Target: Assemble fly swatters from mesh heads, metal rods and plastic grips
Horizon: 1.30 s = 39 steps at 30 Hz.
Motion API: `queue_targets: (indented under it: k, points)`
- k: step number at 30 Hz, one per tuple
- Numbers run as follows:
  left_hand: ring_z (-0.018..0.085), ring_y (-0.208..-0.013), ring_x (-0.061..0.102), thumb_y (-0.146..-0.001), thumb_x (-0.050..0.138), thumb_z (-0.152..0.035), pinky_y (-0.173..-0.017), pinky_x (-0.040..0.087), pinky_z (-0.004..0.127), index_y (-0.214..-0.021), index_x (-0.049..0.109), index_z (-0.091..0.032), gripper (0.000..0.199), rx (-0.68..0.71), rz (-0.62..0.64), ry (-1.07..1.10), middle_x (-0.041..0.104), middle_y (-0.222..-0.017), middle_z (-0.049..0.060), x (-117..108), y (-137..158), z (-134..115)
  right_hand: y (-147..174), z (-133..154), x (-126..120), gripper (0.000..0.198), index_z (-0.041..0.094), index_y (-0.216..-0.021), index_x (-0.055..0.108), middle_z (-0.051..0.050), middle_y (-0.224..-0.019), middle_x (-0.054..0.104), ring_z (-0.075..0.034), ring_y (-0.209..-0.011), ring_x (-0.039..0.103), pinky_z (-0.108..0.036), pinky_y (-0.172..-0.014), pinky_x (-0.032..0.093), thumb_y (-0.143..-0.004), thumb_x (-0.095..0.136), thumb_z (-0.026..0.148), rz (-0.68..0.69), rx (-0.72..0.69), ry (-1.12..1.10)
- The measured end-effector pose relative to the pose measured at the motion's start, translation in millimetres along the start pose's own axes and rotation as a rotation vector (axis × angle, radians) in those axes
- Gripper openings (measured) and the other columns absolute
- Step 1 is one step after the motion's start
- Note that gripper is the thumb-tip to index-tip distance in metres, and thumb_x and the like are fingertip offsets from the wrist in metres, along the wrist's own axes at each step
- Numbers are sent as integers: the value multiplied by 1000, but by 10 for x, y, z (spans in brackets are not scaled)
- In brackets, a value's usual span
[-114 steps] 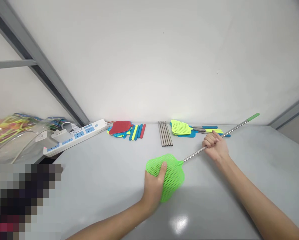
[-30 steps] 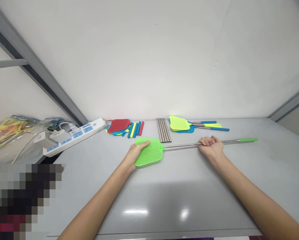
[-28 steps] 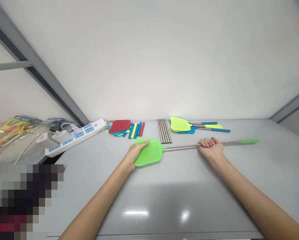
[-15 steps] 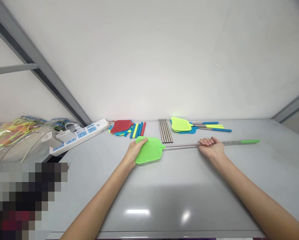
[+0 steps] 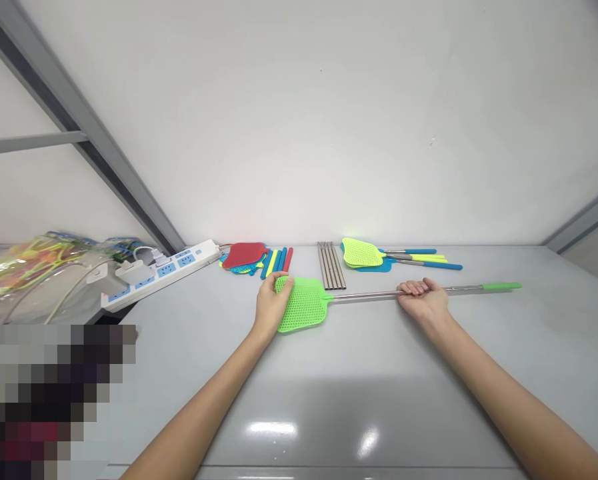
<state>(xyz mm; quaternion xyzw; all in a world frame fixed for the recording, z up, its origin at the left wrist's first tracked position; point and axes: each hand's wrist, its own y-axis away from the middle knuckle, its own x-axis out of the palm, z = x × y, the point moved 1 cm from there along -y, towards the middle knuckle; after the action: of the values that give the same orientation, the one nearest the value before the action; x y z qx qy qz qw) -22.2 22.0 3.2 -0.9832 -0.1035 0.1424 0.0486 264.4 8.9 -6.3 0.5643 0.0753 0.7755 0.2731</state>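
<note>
A fly swatter point(image 5: 303, 305) with a green perforated head, a long metal rod and a green handle lies crosswise in front of me. My left hand point(image 5: 273, 301) grips the outer edge of its head, thumb on top. Around the rod, between its middle and the handle, my right hand point(image 5: 423, 298) is closed with the palm turned up. Beyond the swatter stand several bare metal rods point(image 5: 332, 265) laid side by side. Loose coloured handles point(image 5: 277, 263) and a stack of swatter heads with a red one point(image 5: 247, 255) on top lie behind my left hand.
Several swatters with a yellow head point(image 5: 363, 253) uppermost are piled at the back right. A white power strip point(image 5: 179, 262) with plugs stands at the left, near clear plastic bags point(image 5: 33, 267) of coloured items. A wall closes off the back of the grey table point(image 5: 359, 413).
The view has shifted slightly. My left hand's fingers have moved up along the head's edge, while the right hand keeps its hold on the rod.
</note>
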Motion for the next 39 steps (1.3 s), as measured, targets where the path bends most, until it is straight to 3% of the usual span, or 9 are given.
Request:
queue_targets:
  k: [5,9,13,15,18,21,28,34,39]
  points:
    - [18,-90,50,-74,46,-37,-82,36,29,-92,58,-20,27,301,-25,-296,55,-93,4,-16,15,-64,13,-3,24,24,19,-55,10,8,-39,15,-7,-28,21,-20,-29,23,-74,25,14,-27,18,-15]
    - [19,-101,45,-77,44,-36,-89,32,31,-99,57,-19,30,531,53,-518,49,-106,8,-45,20,-172,46,-33,50,24,19,-56,10,8,-40,15,-7,-28,21,-20,-30,23,-74,23,13,-40,32,-15]
    - [27,-116,30,-73,50,-42,-94,19,43,-104,54,-22,38,662,102,-726,38,-124,11,-31,90,-227,106,-93,68,23,18,-56,10,7,-41,18,-7,-30,23,-20,-32,26,-75,23,15,-21,41,-17]
    - [27,-118,27,-72,50,-44,-95,15,45,-109,51,-23,42,704,185,-775,34,-128,11,3,157,-241,132,-121,73,23,19,-56,11,7,-43,20,-7,-32,25,-21,-34,28,-76,22,16,-3,72,-22]
    - [24,-118,28,-74,47,-44,-94,15,44,-112,48,-25,42,748,340,-791,34,-129,10,66,256,-250,150,-143,76,23,18,-56,11,6,-44,20,-7,-33,28,-22,-36,31,-77,19,18,49,121,0]
    - [22,-115,33,-79,43,-35,-93,18,42,-110,48,-25,33,759,399,-780,40,-124,8,103,305,-248,155,-158,75,24,18,-56,11,7,-45,19,-7,-34,29,-23,-39,33,-79,18,19,113,127,32]
    - [18,-104,42,-83,33,-21,-89,22,38,-84,54,-20,21,738,378,-752,49,-112,6,94,292,-267,219,-222,77,22,18,-57,14,7,-47,22,-7,-36,32,-25,-42,36,-78,22,19,100,173,-20]
    - [20,-108,39,-83,33,-20,-88,24,38,-80,53,-18,20,729,404,-739,48,-112,7,102,301,-256,206,-216,55,22,19,-56,15,6,-48,22,-8,-36,32,-25,-41,34,-78,19,20,134,167,56]
    - [18,-99,44,-83,32,-20,-87,26,37,-84,53,-18,21,719,439,-712,52,-105,6,109,322,-264,178,-213,40,23,19,-56,14,7,-48,19,-8,-36,31,-24,-39,32,-79,18,20,145,159,81]
